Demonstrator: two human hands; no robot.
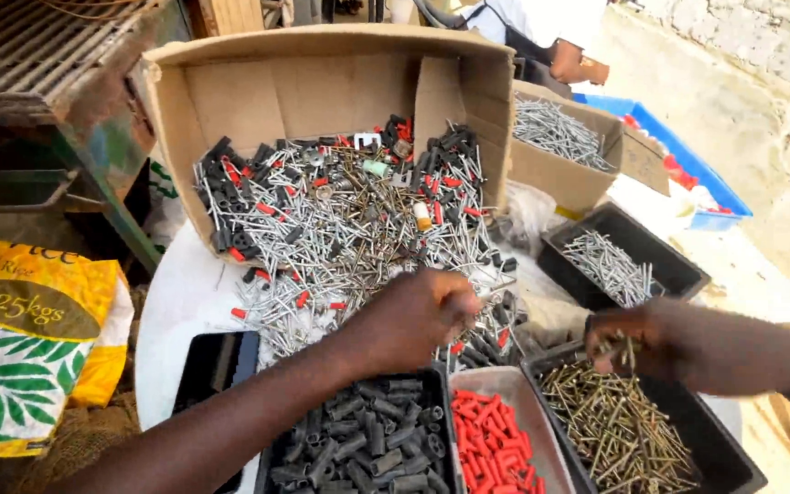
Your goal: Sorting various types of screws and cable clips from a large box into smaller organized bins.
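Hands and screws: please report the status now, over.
Left hand closed, picking in the mixed pile spilling from the cardboard box. Right hand grips brass screws over their black tray. Nothing in the way.

Bright daylight, glare upper right (washed out), soft blur throughout

Two cardboard boxes (322, 91), five trays (678, 265) (one grey).
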